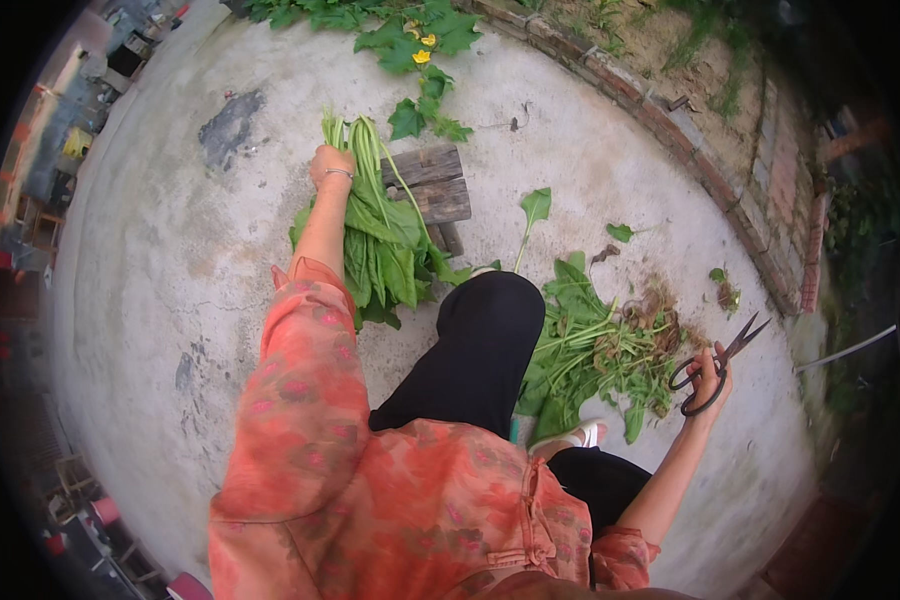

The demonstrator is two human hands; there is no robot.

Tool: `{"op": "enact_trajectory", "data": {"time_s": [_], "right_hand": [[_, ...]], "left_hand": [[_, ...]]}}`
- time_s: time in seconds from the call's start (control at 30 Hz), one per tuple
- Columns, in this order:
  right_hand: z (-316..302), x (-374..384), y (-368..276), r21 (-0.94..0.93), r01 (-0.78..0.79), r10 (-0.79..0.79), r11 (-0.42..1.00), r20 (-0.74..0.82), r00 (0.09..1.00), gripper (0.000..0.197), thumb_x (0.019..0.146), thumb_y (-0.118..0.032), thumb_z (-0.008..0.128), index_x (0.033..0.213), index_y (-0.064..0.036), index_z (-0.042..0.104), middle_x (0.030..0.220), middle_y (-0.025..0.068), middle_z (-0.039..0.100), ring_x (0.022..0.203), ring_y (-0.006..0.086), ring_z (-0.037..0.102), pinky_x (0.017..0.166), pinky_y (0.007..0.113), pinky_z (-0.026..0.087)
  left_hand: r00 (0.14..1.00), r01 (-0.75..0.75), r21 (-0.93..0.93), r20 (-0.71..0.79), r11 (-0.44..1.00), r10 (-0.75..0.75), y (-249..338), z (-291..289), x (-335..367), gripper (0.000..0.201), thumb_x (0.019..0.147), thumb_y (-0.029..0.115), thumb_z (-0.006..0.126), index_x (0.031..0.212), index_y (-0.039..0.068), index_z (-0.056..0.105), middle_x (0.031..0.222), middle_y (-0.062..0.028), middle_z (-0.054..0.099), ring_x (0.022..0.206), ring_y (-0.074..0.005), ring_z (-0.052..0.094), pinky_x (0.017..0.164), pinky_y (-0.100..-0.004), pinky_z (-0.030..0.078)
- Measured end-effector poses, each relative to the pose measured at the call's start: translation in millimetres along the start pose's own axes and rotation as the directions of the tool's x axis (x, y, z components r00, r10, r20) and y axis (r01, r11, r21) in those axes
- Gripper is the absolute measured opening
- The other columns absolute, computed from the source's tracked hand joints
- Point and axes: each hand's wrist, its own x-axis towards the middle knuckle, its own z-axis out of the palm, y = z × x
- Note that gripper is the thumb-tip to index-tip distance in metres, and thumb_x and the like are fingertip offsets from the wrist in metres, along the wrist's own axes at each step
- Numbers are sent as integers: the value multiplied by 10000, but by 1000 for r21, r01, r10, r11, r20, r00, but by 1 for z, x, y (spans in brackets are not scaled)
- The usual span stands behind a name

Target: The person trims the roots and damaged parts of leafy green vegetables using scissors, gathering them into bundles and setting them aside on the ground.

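My left hand (331, 167) is closed round the pale stems of a bunch of leafy greens (385, 235). The broad leaves hang down toward me beside a low wooden stool (430, 183), partly covering it. Out to the right, my right hand (708, 378) holds black scissors (732, 352) by the loop handles, with the blades pointing up and away and slightly apart. Near that hand, a pile of greens (590, 335) lies on the concrete, brown roots and wilted bits (660, 315) at its right side.
A single leaf on a long stem (533, 210) and a small leaf (620, 232) lie beyond my knee. A vine with yellow flowers (422, 57) spreads over the ground at the top. Low brick edging (690, 150) borders soil on the right. Household clutter lines the far left.
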Motion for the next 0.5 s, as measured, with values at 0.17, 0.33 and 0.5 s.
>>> {"op": "enact_trajectory", "data": {"time_s": [0.17, 0.33, 0.5], "right_hand": [[4, -5, -4, -40, -7, 8, 999, 12, 1000, 493, 881, -132, 665, 1307, 30, 478, 783, 57, 596, 675, 114, 563, 610, 246, 487], [2, -11, -9, -76, 10, -10, 997, 9, 1000, 496, 881, -142, 667, 1309, 28, 479, 798, 59, 597, 679, 117, 563, 620, 252, 487], [-12, -2, 1, -37, 3, -3, 999, -7, 1000, 489, 867, -162, 692, 1281, 26, 511, 812, 77, 623, 671, 135, 583, 598, 243, 490]], "left_hand": [[973, 68, 130, -226, 989, -37, -8, 35, -24, 814, 859, 535, 576, 1412, -16, 344, 1465, -220, 341, 1367, -370, 298, 1090, -514, 292], [997, 46, 20, -62, 999, -45, -5, 39, -17, 897, 858, 624, 487, 1436, -28, 276, 1424, -260, 383, 1329, -396, 366, 1084, -520, 286], [994, -110, 83, 21, 991, 108, -16, 31, 24, 850, 832, 646, 468, 1191, -120, 558, 1251, -315, 543, 1181, -412, 537, 999, -465, 422]]}}
